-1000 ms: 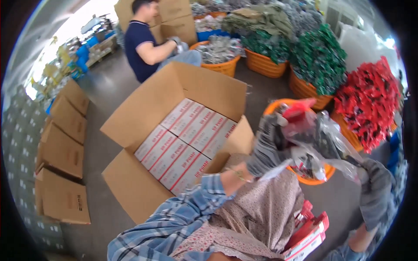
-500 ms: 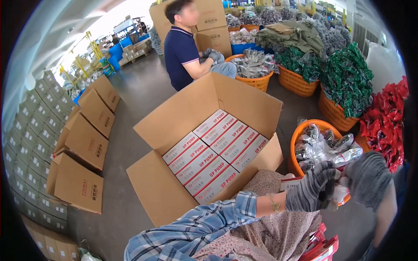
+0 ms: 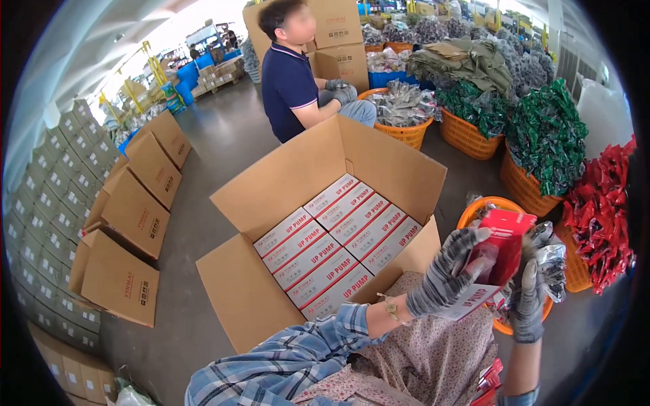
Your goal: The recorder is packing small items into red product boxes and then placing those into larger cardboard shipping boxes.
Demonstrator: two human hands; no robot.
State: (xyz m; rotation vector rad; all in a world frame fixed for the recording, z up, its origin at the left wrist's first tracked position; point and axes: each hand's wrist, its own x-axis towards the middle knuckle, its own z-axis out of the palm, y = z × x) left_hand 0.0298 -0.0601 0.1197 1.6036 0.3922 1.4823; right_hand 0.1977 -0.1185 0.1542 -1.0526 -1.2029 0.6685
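A small red-and-white carton (image 3: 467, 300), tilted, is held over my lap with its red top flap (image 3: 506, 223) raised. A clear plastic bag shows at its open side. My left hand (image 3: 450, 274), in a grey striped glove, is closed around the carton's left side. My right hand (image 3: 527, 298), gloved too, is closed at its right edge, with some fingertips hidden. To the left, a large open cardboard box (image 3: 254, 294) holds rows of similar white-and-red cartons (image 3: 325, 254) lying flat.
An orange basket (image 3: 467, 215) of silver bags stands behind my hands. More orange baskets (image 3: 467, 139) with green and silver packets line the right, beside a pile of red packets (image 3: 599, 210). A person (image 3: 291, 88) in navy sits beyond the box. Cardboard boxes (image 3: 125, 281) stand left.
The carton has come up from my lap into view between my hands, its red flap showing. My right hand has moved left and down; my left hand has shifted slightly left and up.
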